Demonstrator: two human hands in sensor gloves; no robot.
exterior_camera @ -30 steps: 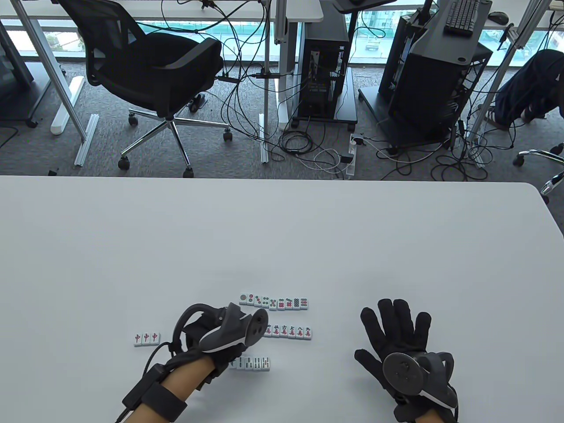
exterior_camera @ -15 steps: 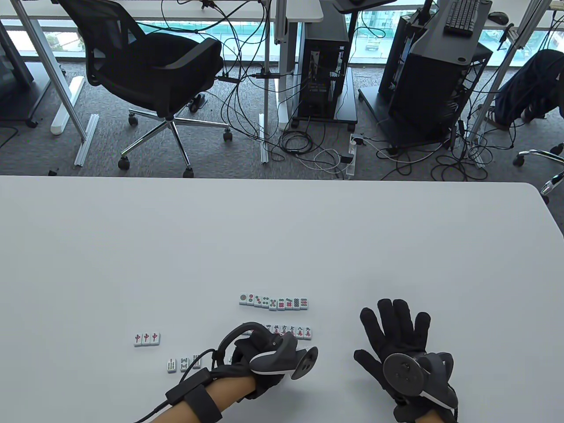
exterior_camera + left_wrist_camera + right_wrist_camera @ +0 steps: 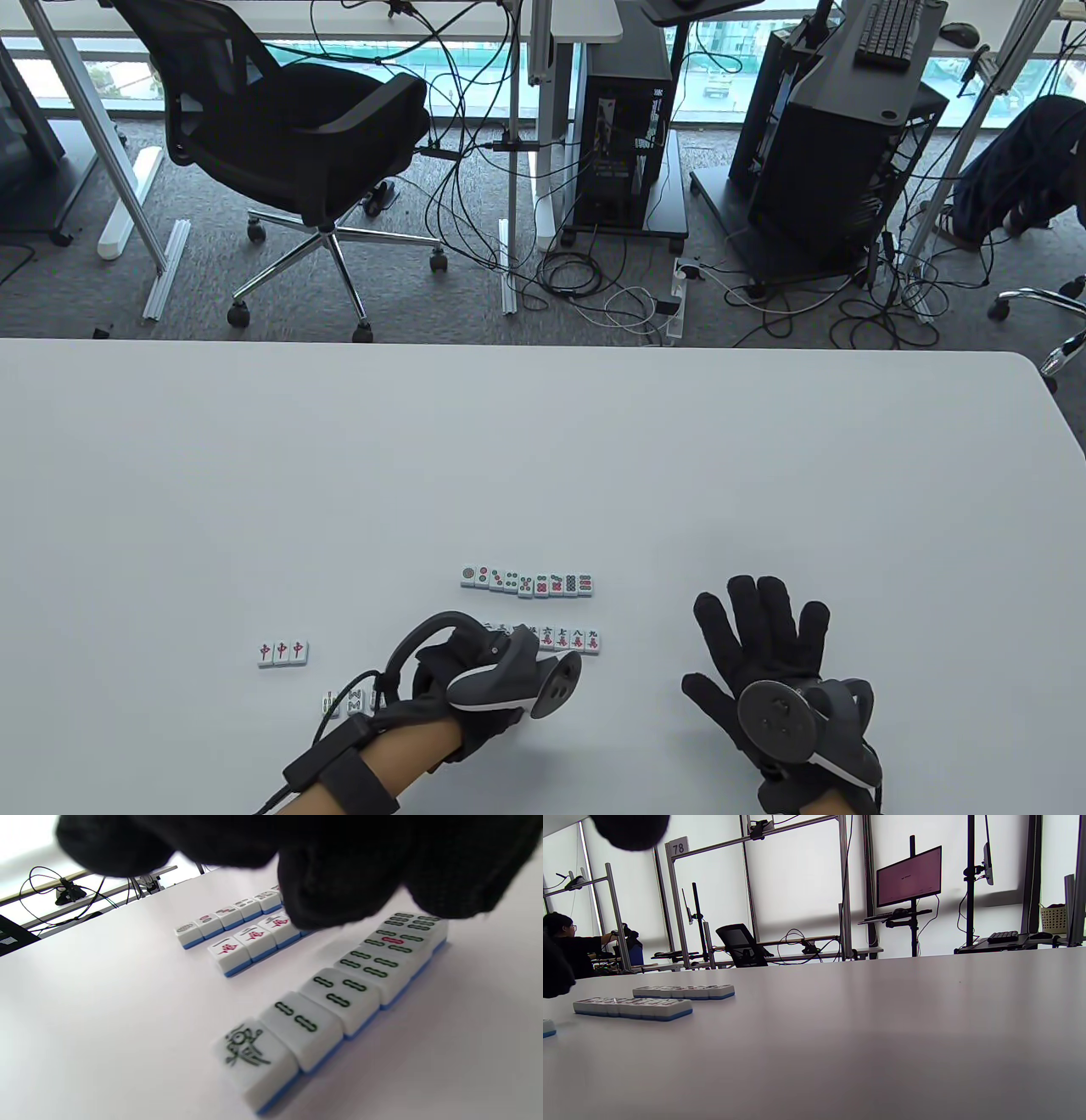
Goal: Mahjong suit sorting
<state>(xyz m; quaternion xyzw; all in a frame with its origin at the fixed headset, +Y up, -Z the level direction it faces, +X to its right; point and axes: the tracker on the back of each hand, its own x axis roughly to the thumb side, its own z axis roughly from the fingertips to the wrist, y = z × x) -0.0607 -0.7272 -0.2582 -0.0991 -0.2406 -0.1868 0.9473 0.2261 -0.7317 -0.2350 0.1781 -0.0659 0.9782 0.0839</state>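
Observation:
Three tile rows lie near the table's front edge. The circle row is farthest; the character row sits behind my left hand, which hides its left end. In the left wrist view the bamboo row runs from the bird tile away under my loosely curled fingers, which hold no tile; whether they touch the row is hidden. Three more bamboo tiles lie by my left wrist, and three red dragon tiles lie further left. My right hand rests flat on the table, fingers spread.
The white table stretches wide beyond the tiles, its far edge at mid-frame. Past it stand an office chair, computer towers and floor cables. A person sits far off in the right wrist view.
My left hand swung right over the bamboo row, then drew back slightly left. Three bamboo tiles by its wrist came into view. The right hand has stayed still.

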